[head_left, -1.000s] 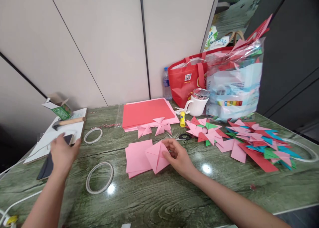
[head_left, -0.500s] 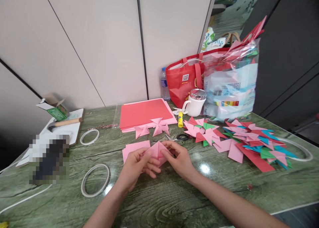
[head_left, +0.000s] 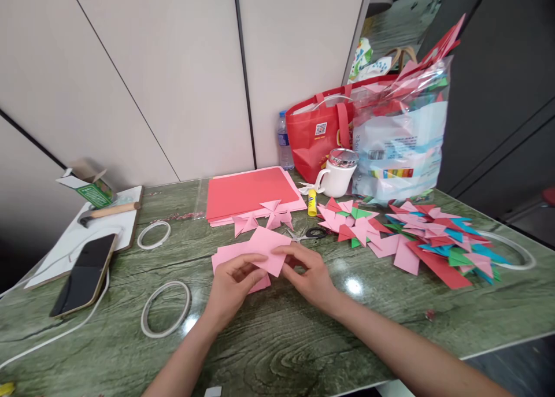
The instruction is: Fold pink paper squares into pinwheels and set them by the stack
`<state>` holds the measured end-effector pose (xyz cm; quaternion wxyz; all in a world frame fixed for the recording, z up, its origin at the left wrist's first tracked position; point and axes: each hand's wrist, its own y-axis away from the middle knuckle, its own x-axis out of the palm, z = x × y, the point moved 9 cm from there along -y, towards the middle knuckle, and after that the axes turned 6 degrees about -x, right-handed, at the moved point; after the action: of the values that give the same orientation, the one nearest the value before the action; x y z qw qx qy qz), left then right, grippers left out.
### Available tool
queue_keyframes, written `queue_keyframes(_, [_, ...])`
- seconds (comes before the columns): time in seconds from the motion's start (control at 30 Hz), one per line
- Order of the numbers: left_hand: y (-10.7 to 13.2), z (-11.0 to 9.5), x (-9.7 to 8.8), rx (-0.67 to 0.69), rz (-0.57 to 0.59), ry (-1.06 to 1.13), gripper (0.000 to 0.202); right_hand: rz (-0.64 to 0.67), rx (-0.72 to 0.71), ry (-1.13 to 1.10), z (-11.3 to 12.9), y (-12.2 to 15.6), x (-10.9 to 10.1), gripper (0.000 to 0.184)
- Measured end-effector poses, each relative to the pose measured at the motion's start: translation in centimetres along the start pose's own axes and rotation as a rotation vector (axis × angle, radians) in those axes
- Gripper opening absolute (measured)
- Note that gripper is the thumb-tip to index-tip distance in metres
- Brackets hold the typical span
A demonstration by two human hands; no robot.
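A pink square of paper (head_left: pixel 272 248) is held between both hands above the table. My left hand (head_left: pixel 236 284) pinches its lower left side between thumb and fingers. On its right corner, my right hand (head_left: pixel 307 268) is closed, thumb below and fingers on top. Beneath and behind it lie more pink sheets (head_left: pixel 225 256), partly hidden by the held paper and my left hand. Just beyond are folded pink paper pieces (head_left: pixel 274 215), resting against a stack of red and pink paper (head_left: pixel 251 193). Small black-handled scissors (head_left: pixel 315 233) lie beyond my right hand.
Folded coloured paper (head_left: pixel 446 235) is heaped on the right. Behind stand a yellow glue stick (head_left: pixel 312 203), a white mug (head_left: pixel 337 177), a red bag (head_left: pixel 312 137) and a plastic bag (head_left: pixel 399 148). Tape rolls (head_left: pixel 165 334), a phone (head_left: pixel 84 275) and a hammer (head_left: pixel 110 210) lie left.
The pink paper between my hands showed folded flaps and a centre crease; now a flat, plain square face shows. My left fingers have drawn in around its edge, and the view has shifted slightly.
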<state>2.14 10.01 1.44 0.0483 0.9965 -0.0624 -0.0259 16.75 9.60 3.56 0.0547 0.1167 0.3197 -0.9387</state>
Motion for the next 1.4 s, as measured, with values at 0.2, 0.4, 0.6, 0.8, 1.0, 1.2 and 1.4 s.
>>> queue_keyframes(0.2, [0.1,-0.4,0.5,0.052,0.037,0.009,0.026,-0.012,0.018,-0.037,0.2,0.1,-0.1,0.021])
queue_keyframes(0.4, [0.4,-1.4,-0.5,0.153,-0.083,-0.173,0.020,0.013,0.070,-0.176,-0.3,0.2,0.5,0.018])
queue_keyframes(0.6, [0.7,-1.9,-1.0,0.182,-0.150,-0.164,0.009,-0.025,0.207,-0.353,-1.7,0.3,0.7,0.019])
queue_keyframes(0.8, [0.9,-0.7,-0.6,0.155,-0.163,-0.072,0.009,-0.061,0.228,-0.336,-1.9,0.0,0.4,0.018])
queue_keyframes(1.0, [0.7,0.4,0.5,0.060,-0.091,0.279,0.073,-0.074,0.303,-0.359,-2.8,0.5,0.7,0.024])
queue_keyframes(1.2, [0.3,1.1,0.8,0.009,-0.058,0.281,0.037,-0.070,0.399,-0.574,-3.3,0.8,1.6,0.058])
queue_keyframes(1.4, [0.1,1.5,0.6,-0.009,-0.075,0.268,0.031,-0.024,0.394,-0.528,-3.4,0.7,2.1,0.036])
